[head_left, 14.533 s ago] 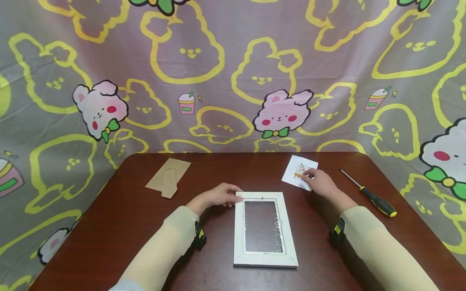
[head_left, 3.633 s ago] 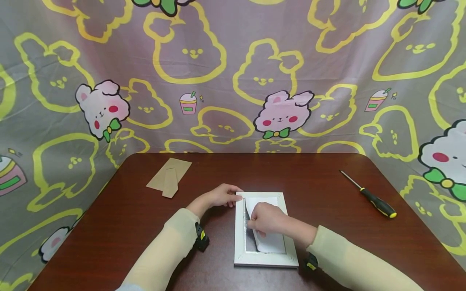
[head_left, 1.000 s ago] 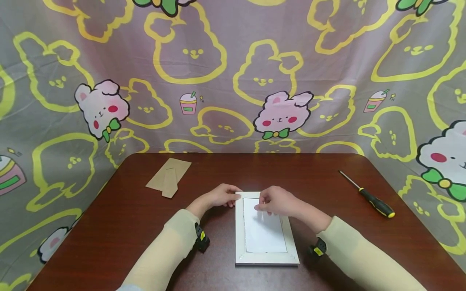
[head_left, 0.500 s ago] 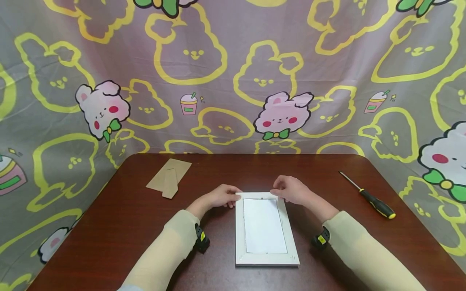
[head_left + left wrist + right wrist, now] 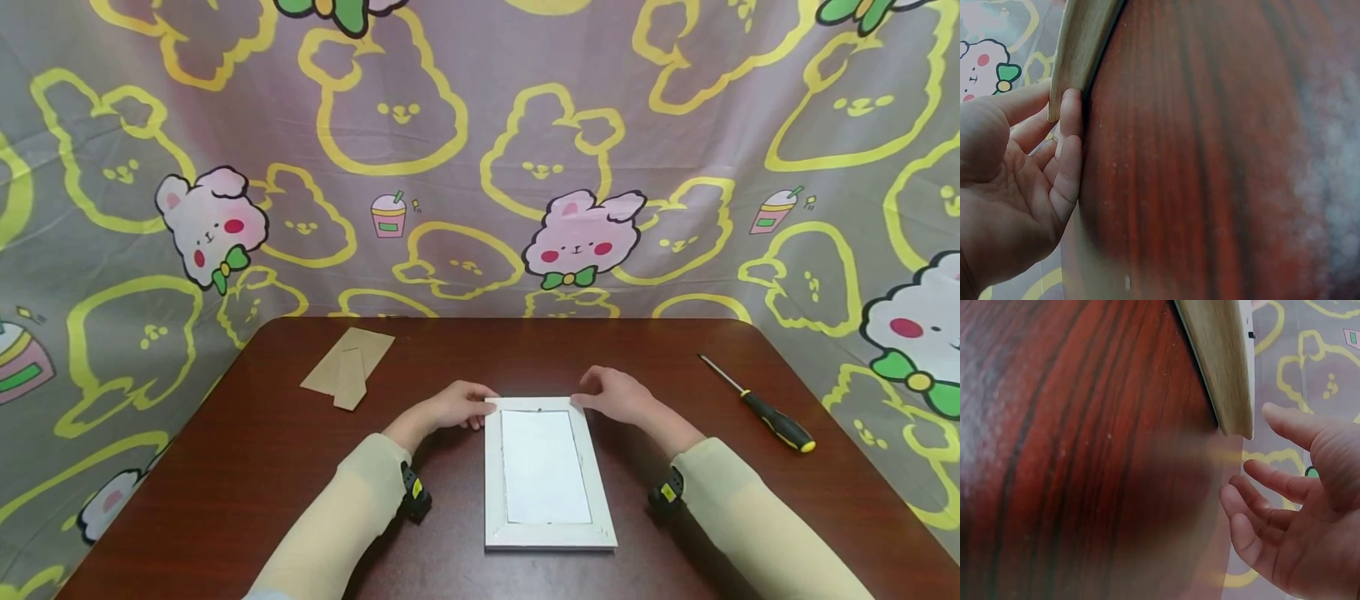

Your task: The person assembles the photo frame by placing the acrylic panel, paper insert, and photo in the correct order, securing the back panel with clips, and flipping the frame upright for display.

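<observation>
A white picture frame (image 5: 495, 475) lies back side up on the table, with a white sheet of paper (image 5: 546, 467) flat inside its opening. My left hand (image 5: 459, 405) pinches the frame's far left corner; the left wrist view shows thumb and fingertips (image 5: 1071, 103) on either side of the wooden edge (image 5: 1079, 56). Close by the far right corner is my right hand (image 5: 618, 395). In the right wrist view its thumb and loosely bent fingers (image 5: 1244, 534) stand apart from the frame's edge (image 5: 1225, 369), holding nothing.
At the far left of the table (image 5: 247, 467) lies a brown backing board (image 5: 363, 346) with its stand leg. A screwdriver (image 5: 776, 419) with a black and yellow handle lies at the right. Behind the table hangs a patterned cloth (image 5: 442, 192).
The right hand first took the printed card from the far right, then laid it in the frame, white side up. It has since let go and moved right. The left hand stayed at its corner.
</observation>
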Motion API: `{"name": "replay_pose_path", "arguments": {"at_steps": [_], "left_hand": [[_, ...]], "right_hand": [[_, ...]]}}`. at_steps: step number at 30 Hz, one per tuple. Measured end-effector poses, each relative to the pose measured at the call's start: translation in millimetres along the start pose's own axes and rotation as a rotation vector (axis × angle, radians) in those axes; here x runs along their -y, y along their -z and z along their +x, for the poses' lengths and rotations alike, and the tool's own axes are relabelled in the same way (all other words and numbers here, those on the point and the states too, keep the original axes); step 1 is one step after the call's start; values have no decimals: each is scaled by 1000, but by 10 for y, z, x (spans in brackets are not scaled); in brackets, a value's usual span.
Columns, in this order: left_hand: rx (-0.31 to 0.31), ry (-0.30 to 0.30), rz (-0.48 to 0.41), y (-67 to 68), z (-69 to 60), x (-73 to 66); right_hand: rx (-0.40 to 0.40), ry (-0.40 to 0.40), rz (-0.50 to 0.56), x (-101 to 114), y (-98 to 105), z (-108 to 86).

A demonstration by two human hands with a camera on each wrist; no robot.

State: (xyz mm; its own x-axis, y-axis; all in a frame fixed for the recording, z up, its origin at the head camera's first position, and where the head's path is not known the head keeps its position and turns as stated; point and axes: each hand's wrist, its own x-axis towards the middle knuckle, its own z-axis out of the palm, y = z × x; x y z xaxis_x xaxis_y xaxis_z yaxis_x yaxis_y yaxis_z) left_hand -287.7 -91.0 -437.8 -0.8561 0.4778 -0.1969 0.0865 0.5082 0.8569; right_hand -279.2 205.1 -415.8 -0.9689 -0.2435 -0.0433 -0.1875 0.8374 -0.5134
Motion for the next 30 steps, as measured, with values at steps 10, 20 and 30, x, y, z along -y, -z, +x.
{"name": "replay_pose_path", "arguments": {"at_steps": [10, 20, 30], "left_hand": [[2, 3, -2, -3, 0, -10], [-1, 13, 1, -5, -4, -18], [0, 9, 4, 3, -2, -6]], "right_hand": [[73, 86, 26, 10, -9, 13], [109, 144, 38, 12, -30, 33], [86, 89, 56, 50, -63, 47]]}}
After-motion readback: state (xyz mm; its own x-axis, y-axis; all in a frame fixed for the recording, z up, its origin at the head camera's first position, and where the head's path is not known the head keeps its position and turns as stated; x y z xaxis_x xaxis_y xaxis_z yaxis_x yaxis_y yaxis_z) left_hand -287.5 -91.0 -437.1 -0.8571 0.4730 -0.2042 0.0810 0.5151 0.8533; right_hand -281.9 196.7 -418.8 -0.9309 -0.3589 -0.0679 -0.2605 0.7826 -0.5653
